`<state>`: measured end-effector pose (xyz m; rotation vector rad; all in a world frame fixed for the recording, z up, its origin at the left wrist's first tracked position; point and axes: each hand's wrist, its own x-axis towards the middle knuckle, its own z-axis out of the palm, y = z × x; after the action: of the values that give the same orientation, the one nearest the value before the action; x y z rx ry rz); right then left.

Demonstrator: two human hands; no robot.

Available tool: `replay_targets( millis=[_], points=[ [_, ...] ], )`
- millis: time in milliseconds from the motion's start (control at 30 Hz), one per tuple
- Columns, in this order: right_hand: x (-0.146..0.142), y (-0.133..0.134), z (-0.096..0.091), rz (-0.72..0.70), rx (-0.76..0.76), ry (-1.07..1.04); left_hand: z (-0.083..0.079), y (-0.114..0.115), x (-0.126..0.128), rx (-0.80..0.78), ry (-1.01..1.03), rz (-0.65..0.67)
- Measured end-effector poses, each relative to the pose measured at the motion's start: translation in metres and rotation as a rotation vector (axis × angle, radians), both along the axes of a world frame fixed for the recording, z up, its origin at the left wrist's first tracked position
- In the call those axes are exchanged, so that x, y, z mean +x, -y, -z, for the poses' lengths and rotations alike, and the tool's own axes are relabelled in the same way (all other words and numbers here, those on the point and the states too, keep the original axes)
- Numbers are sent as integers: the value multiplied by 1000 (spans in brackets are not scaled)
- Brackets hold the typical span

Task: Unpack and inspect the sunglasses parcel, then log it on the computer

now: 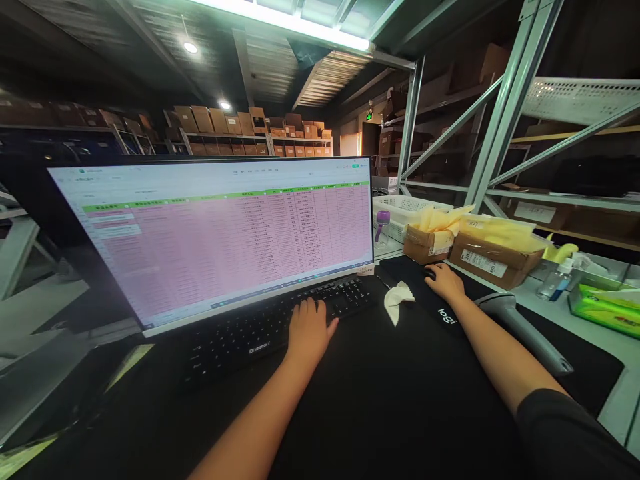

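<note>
two bare hands in view, no gloves, rings or watch. left hand (pixel 309 331): forearm bare all the way to the frame edge, no sleeve visible. right hand (pixel 444 281): forearm bare to about the elbow, then a dark, black-looking sleeve (pixel 565 433), plain fabric, no markings seen. nails short, unpainted as far as visible.
</note>
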<state>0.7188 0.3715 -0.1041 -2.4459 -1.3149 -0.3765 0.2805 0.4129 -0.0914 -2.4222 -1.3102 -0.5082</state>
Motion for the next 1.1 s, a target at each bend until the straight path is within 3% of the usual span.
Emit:
replay_targets(
  millis=[1100],
  points=[
    [-3, 8, -1, 19, 7, -29, 1, 2, 0, -16, 2, -19]
  ],
)
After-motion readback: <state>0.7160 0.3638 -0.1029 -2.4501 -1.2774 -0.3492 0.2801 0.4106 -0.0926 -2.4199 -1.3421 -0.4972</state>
